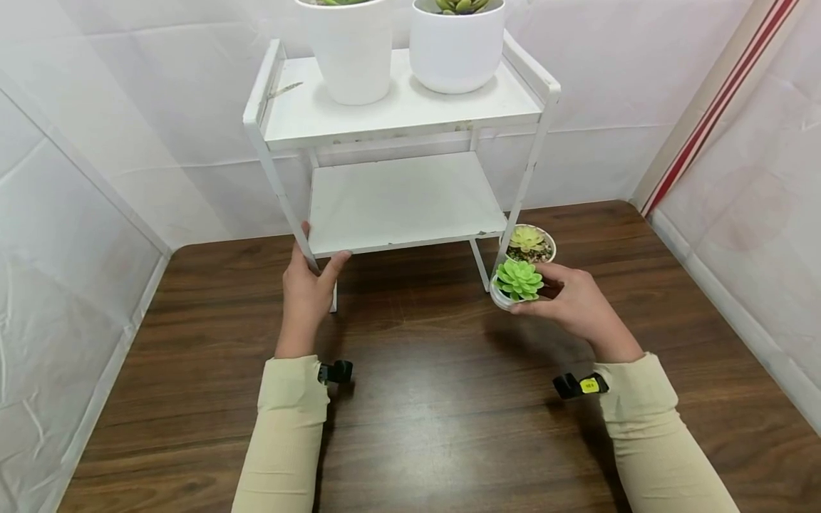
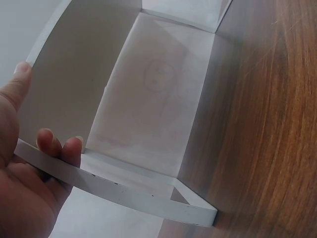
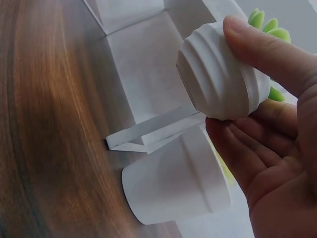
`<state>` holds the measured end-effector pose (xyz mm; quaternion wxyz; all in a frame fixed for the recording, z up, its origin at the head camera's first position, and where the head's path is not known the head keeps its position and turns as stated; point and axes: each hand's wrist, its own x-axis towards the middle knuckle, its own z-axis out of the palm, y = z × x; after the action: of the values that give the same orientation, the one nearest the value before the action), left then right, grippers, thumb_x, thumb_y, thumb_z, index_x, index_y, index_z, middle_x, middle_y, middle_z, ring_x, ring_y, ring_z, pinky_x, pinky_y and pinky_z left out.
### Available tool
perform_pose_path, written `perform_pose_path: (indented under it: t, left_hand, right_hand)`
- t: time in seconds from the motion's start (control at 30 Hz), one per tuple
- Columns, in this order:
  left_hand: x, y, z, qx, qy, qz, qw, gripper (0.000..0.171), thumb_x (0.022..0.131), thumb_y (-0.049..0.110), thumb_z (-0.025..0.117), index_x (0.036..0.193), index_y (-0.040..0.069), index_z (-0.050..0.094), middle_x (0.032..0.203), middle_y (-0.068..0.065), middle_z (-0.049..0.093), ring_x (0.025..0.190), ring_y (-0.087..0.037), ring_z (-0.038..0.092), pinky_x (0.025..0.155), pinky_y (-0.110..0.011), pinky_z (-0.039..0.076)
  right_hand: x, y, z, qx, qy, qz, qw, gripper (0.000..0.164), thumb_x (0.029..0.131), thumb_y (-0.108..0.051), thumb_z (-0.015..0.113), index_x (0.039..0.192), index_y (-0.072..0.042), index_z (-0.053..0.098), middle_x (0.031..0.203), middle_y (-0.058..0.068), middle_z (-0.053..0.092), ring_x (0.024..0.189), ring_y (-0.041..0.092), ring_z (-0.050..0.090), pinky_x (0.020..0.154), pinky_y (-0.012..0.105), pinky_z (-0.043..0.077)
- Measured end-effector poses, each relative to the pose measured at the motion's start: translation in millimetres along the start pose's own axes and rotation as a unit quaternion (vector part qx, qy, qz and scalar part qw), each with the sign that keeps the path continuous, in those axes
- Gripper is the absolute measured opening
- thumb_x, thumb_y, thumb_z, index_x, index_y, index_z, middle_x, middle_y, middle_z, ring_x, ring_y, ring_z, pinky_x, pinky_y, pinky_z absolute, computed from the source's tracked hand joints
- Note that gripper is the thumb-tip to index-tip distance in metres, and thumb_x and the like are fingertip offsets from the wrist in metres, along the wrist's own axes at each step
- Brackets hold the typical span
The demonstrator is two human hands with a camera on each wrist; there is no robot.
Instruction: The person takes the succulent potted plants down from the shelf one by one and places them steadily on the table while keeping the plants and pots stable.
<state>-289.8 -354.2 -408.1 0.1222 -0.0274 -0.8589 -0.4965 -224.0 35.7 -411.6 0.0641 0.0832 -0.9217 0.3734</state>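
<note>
My left hand [image 1: 306, 296] grips the front left leg of a white two-tier shelf [image 1: 404, 203], its thumb at the lower board's corner. In the left wrist view, the fingers curl round the shelf's frame [image 2: 124, 191]. My right hand [image 1: 580, 310] holds a small potted succulent [image 1: 519, 280] with bright green leaves, just off the shelf's front right leg. Its ribbed white pot [image 3: 218, 74] is pinched between thumb and fingers above the table in the right wrist view. Behind it stands a yellow-green succulent [image 1: 529, 241] in a smooth white pot [image 3: 173, 178].
Two larger white pots, a tapered one [image 1: 355, 60] and a rounded one [image 1: 457, 50], stand on the shelf's top board. The shelf stands on a dark wooden table [image 1: 410, 427]. Pale sheeting [image 1: 115, 128] hangs behind and at both sides.
</note>
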Motion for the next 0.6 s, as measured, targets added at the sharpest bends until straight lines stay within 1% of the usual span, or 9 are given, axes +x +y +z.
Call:
perform_pose_path:
  t: [0.07, 0.17, 0.27, 0.4, 0.5, 0.57, 0.6]
  left_hand:
    - [-0.2, 0.2, 0.3, 0.002, -0.001, 0.0, 1.0, 0.093, 0.087, 0.055, 0.062, 0.157, 0.02, 0.012, 0.15, -0.018, 0.041, 0.123, -0.033, 0.052, 0.102, -0.05, 0.042]
    - [-0.5, -0.1, 1.0, 0.004, -0.001, 0.001, 1.0, 0.093, 0.087, 0.056, 0.062, 0.157, 0.021, 0.013, 0.148, -0.02, 0.043, 0.114, -0.033, 0.054, 0.099, -0.05, 0.042]
    - [-0.2, -0.7, 1.6, 0.006, -0.001, 0.001, 1.0, 0.093, 0.087, 0.056, 0.062, 0.157, 0.021, 0.012, 0.146, -0.02, 0.045, 0.105, -0.033, 0.054, 0.097, -0.05, 0.043]
    - [0.3, -0.8, 1.2, 0.01, 0.002, 0.003, 0.9999, 0.092, 0.087, 0.056, 0.061, 0.157, 0.021, 0.013, 0.137, -0.023, 0.051, 0.095, -0.032, 0.053, 0.093, -0.049, 0.043]
    - [0.3, -0.7, 0.8, 0.011, 0.003, 0.004, 0.9999, 0.092, 0.087, 0.056, 0.061, 0.157, 0.02, 0.013, 0.131, -0.025, 0.054, 0.089, -0.032, 0.051, 0.09, -0.048, 0.043]
    - [0.4, -0.7, 0.6, 0.012, 0.003, 0.003, 0.9999, 0.092, 0.088, 0.056, 0.061, 0.157, 0.021, 0.013, 0.13, -0.025, 0.055, 0.088, -0.032, 0.051, 0.09, -0.048, 0.043]
    - [0.5, -0.8, 0.6, 0.013, 0.004, 0.003, 0.9999, 0.092, 0.087, 0.056, 0.061, 0.157, 0.021, 0.013, 0.133, -0.024, 0.054, 0.09, -0.031, 0.051, 0.091, -0.048, 0.043]
  right_hand:
    - [-2, 1, -1, -0.003, 0.0, 0.0, 1.0, 0.053, 0.07, -0.042, 0.086, 0.115, -0.019, 0.068, 0.095, 0.001, 0.071, 0.079, 0.007, 0.062, 0.068, 0.017, 0.048]
    - [-4, 3, -1, -0.011, 0.002, 0.002, 1.0, 0.054, 0.07, -0.043, 0.086, 0.114, -0.018, 0.069, 0.093, 0.001, 0.071, 0.077, 0.01, 0.06, 0.067, 0.018, 0.047]
    - [-5, 6, -1, -0.019, 0.001, 0.011, 1.0, 0.061, 0.069, -0.045, 0.086, 0.119, -0.016, 0.068, 0.099, 0.002, 0.071, 0.082, 0.012, 0.06, 0.069, 0.018, 0.046]
    - [-5, 9, -1, -0.018, -0.007, 0.018, 1.0, 0.066, 0.069, -0.047, 0.085, 0.124, -0.016, 0.066, 0.107, 0.003, 0.072, 0.087, 0.007, 0.062, 0.071, 0.017, 0.047]
    - [-5, 11, -2, -0.014, -0.017, 0.02, 1.0, 0.065, 0.07, -0.047, 0.085, 0.125, -0.018, 0.066, 0.109, 0.002, 0.072, 0.089, 0.002, 0.061, 0.073, 0.017, 0.048]
    - [-5, 13, -2, -0.014, -0.022, 0.022, 0.999, 0.066, 0.07, -0.047, 0.085, 0.126, -0.018, 0.065, 0.111, 0.002, 0.071, 0.091, 0.002, 0.062, 0.075, 0.017, 0.048]
    - [-5, 13, -2, -0.013, -0.025, 0.023, 0.999, 0.067, 0.07, -0.047, 0.085, 0.126, -0.018, 0.065, 0.112, 0.002, 0.071, 0.092, 0.002, 0.062, 0.075, 0.017, 0.048]
